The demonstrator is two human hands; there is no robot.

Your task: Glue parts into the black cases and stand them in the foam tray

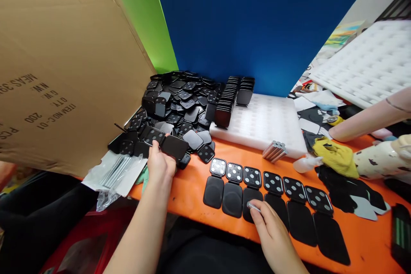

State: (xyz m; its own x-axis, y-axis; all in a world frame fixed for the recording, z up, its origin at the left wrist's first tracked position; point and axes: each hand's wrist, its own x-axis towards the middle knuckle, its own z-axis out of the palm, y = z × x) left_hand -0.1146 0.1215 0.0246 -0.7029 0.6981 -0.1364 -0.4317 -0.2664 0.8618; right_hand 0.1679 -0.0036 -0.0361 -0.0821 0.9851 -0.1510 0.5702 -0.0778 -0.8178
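Note:
My left hand (160, 163) is closed on an opened black hinged case (175, 148), at the near edge of a big heap of similar black cases (186, 94). One half of it is plain black; the other has grey round spots. Between the fingertips of my right hand (272, 227) is a short stack of small silver discs (253, 206), apparently magnets. That hand hovers over a row of several opened cases. Their upper halves, such as the spotted panel (252, 177), bear silvery round discs, and their lower halves, such as the plain panel (231, 200), are smooth black.
On a white foam block (269, 122) stand two rows of stacked cases (227, 100). Silver disc rolls (275, 151) lean at its front edge. A cardboard sheet (64, 51) rises left, near a bag of silver rods (116, 173). Another person's sleeve (379, 160) reaches in at right.

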